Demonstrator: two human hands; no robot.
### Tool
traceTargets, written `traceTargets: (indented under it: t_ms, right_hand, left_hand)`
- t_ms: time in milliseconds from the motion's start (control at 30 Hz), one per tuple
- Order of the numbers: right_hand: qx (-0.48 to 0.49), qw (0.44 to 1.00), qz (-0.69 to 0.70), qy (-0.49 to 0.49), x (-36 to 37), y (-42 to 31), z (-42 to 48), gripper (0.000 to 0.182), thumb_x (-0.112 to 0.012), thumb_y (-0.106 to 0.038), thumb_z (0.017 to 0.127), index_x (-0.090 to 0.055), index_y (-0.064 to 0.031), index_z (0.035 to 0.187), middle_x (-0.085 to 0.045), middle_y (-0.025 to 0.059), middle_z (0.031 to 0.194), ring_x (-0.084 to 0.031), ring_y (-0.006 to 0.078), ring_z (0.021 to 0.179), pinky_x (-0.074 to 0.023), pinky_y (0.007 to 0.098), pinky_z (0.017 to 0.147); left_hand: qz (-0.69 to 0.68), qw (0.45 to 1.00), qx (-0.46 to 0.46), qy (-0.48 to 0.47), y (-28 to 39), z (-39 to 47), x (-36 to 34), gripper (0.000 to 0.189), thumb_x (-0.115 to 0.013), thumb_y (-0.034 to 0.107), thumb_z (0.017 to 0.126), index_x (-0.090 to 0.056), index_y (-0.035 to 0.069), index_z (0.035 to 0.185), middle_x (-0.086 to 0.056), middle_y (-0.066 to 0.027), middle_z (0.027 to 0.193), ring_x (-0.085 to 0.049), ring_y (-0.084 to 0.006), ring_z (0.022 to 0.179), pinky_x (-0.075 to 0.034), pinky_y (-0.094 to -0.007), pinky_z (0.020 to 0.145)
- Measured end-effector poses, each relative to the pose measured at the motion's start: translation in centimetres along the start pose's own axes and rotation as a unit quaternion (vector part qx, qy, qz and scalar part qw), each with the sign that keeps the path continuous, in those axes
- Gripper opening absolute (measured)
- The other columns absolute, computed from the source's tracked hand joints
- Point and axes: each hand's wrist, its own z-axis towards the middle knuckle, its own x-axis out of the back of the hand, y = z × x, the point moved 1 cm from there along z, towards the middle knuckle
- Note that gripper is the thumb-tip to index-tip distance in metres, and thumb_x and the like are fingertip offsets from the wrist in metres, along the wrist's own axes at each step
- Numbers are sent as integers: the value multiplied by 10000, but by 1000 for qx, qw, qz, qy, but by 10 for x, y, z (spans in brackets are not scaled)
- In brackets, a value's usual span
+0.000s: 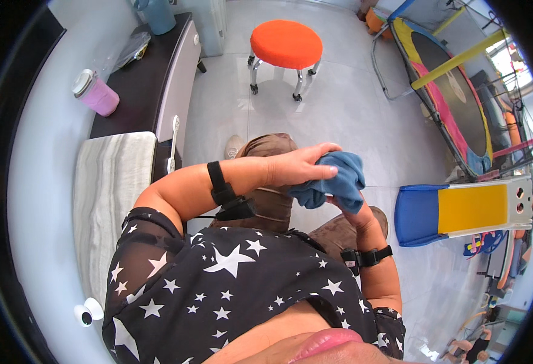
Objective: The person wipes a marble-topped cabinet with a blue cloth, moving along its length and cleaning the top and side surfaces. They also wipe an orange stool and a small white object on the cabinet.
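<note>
A crumpled blue cloth [339, 179] is held in front of me, above my knees. My left hand [304, 164] grips it from the left, with a finger and the thumb lying over its near side. Under the cloth's lower right part is my right hand [357, 211], mostly covered by the fabric; a fingertip shows at the lower edge. Black straps with small devices circle both forearms, the left strap [221, 184] and the right strap [366, 258]. Brown trousers [271, 204] cover my legs below the hands.
A dark-topped cabinet [130, 95] at left carries a pink tumbler [97, 94], a plastic bag [132, 52] and a blue jug [156, 16]. Nearer is a marbled panel [112, 191]. An orange wheeled stool [287, 43] stands ahead. At right are a trampoline [448, 86] and a slide [471, 208].
</note>
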Motion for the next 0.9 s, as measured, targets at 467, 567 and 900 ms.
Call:
traceTargets:
  t_ms: [467,567,900]
  right_hand:
    - [105,959,242,100,7,-16,-16,258,-478,-209,954,-637,-21,1032,-655,66,984,-616,184,963,-500,376,890]
    - [164,960,216,74,11,-29,-22,250,-465,-221,933,-621,-26,917,-645,68,912,-596,197,936,-468,381,879]
    - [120,941,279,153,-9,-56,-8,248,-416,-229,980,-597,-69,924,-614,34,929,-603,177,881,-505,374,831]
  left_hand:
    - [-220,964,58,140,-50,-17,-19,311,-458,141,963,-530,10,1236,-617,-68,1082,-596,-138,960,-496,-295,852]
    - [-385,900,111,171,-56,-13,-13,263,-421,219,981,-551,17,1087,-636,-122,1059,-646,-206,875,-550,-345,750]
    - [-118,981,-15,154,-41,-4,-10,307,-587,222,937,-586,-19,1128,-631,-35,1003,-576,-108,885,-495,-266,784]
